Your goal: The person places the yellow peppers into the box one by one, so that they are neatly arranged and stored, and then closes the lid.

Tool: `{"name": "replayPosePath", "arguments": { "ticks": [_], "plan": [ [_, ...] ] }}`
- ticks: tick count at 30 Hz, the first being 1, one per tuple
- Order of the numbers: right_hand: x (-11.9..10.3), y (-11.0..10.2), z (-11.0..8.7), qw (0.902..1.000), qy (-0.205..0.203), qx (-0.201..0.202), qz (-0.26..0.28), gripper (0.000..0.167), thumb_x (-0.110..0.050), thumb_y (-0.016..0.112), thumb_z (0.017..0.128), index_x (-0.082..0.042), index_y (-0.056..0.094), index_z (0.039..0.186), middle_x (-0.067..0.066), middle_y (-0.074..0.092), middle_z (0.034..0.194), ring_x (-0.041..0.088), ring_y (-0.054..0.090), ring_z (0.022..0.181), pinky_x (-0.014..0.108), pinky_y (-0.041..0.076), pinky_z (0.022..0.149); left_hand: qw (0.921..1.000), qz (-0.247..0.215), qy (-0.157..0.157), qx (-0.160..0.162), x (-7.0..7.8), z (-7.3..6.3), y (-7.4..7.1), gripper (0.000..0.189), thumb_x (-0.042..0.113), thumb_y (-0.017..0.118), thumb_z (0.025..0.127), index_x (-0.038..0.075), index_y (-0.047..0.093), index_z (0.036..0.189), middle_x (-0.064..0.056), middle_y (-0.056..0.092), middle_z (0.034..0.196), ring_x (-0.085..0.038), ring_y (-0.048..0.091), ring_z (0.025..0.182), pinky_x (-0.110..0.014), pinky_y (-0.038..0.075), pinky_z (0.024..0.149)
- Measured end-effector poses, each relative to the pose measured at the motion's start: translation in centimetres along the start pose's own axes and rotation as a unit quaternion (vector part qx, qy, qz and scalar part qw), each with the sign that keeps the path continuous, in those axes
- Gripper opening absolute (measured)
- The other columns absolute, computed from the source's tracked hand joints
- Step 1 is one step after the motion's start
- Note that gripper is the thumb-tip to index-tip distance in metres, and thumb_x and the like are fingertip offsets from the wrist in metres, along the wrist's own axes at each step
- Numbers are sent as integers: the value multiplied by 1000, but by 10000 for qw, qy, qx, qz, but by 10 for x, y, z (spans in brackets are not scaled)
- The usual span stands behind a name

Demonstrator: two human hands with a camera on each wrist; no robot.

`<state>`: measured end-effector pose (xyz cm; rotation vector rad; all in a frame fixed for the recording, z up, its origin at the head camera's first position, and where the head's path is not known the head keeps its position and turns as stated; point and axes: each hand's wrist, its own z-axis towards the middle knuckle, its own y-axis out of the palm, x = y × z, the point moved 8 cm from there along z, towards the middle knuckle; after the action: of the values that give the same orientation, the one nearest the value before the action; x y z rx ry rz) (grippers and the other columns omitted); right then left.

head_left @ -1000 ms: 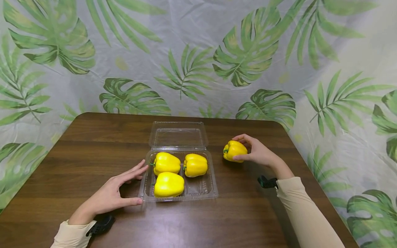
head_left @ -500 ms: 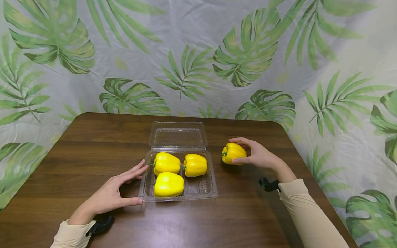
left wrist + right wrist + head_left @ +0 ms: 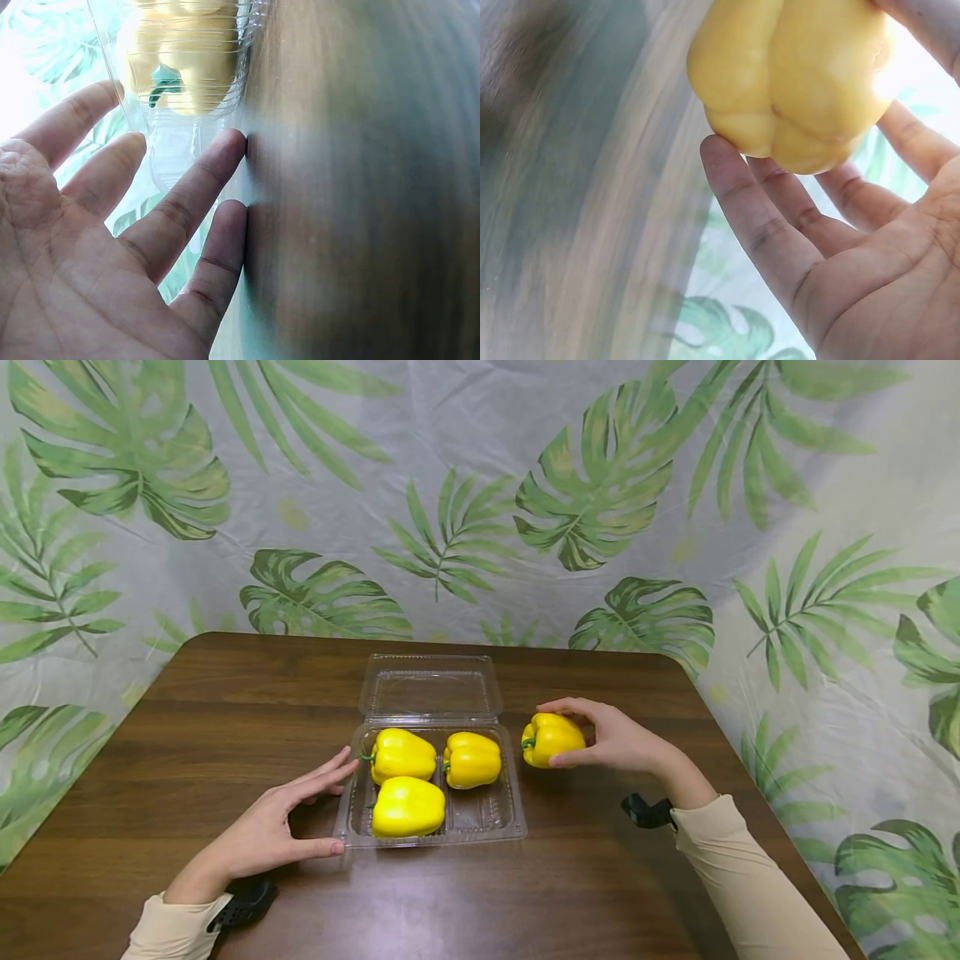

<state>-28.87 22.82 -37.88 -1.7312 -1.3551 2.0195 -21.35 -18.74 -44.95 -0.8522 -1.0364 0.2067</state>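
My right hand [image 3: 622, 739] grips a yellow bell pepper [image 3: 552, 740] between thumb and fingers, just right of a clear plastic clamshell container [image 3: 517, 793]. In the right wrist view the pepper's lobed bottom [image 3: 780, 112] faces my palm. Inside the container, two peppers fill the left side, a far one [image 3: 403, 754] and a near one [image 3: 408, 807]. A third pepper [image 3: 472, 760] sits in the far right part; the near right part shows bare plastic. My left hand [image 3: 277, 827] spreads its straight fingers at the container's left edge, thumb at the near left corner.
The container's lid [image 3: 431, 689] lies open toward the back of the brown wooden table [image 3: 240, 710]. Behind the table hangs a leaf-print cloth [image 3: 465, 485]. A dark band with a small device sits on each wrist.
My right hand has carried its bell pepper left and slightly nearer, closer to the container's right edge. The left hand and the container have stayed in place.
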Motion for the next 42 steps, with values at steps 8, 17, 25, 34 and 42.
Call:
{"name": "replayPosePath", "arguments": {
  "ticks": [8, 17, 25, 34, 42],
  "plan": [
    [-11, 5, 0, 9999, -64, -81, -74, 77, -31, 93, 86, -19, 56, 152, 6, 63, 146, 27, 64, 124, 46, 59, 102, 10000, 15, -7, 1, 0, 0, 0, 95, 38, 94, 84, 24, 45, 165, 0, 32, 178, -2, 66, 125, -19, 41, 112],
    [-24, 13, -1, 9993, -233, -235, -145, 73, -34, 92, 87, -25, 57, 150, 3, 64, 144, 25, 64, 125, 46, 57, 104, 10000, -8, 15, 14, 0, 0, 1, 96, 39, 94, 84, 24, 46, 165, 0, 32, 178, -2, 67, 125, -16, 39, 113],
    [-36, 19, -1, 9987, -275, -425, -86, 70, -34, 92, 86, -25, 58, 147, 2, 65, 141, 24, 64, 124, 44, 57, 103, 10000, 27, -17, 4, 0, 0, 1, 95, 39, 93, 84, 25, 45, 165, 1, 32, 178, -2, 66, 125, -18, 41, 112],
    [-48, 26, 1, 9978, -340, -568, -29, 70, -34, 93, 86, -26, 57, 145, 2, 65, 140, 24, 63, 125, 45, 57, 104, 10000, 42, -3, 1, 0, -1, 1, 95, 39, 93, 84, 24, 45, 165, 0, 32, 178, -2, 66, 125, -19, 41, 112],
    [-57, 33, 6, 9963, -523, -684, -69, 69, -35, 93, 86, -27, 58, 146, -2, 64, 142, 20, 63, 126, 41, 56, 105, 10000, -3, 24, 19, 1, 0, 1, 95, 37, 93, 84, 23, 46, 165, 0, 32, 178, -2, 67, 125, -16, 39, 112]
  ]
}}
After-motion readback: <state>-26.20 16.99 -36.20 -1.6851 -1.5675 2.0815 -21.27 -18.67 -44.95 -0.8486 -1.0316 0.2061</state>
